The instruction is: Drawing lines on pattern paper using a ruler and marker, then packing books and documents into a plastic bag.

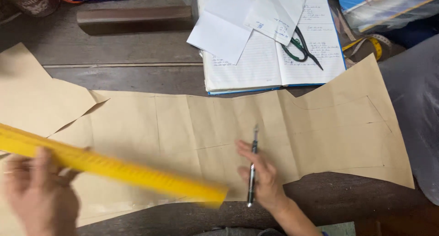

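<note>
Just one view here, head-mounted, and it looked steeply down at the wooden table [137, 75] from close up. It faced away from the wearer's body, with brown paper [283, 126] across the middle and a notebook [274, 62] at the far edge.

A dark, worn wooden table [114, 75] fills the view under soft, even light
</note>
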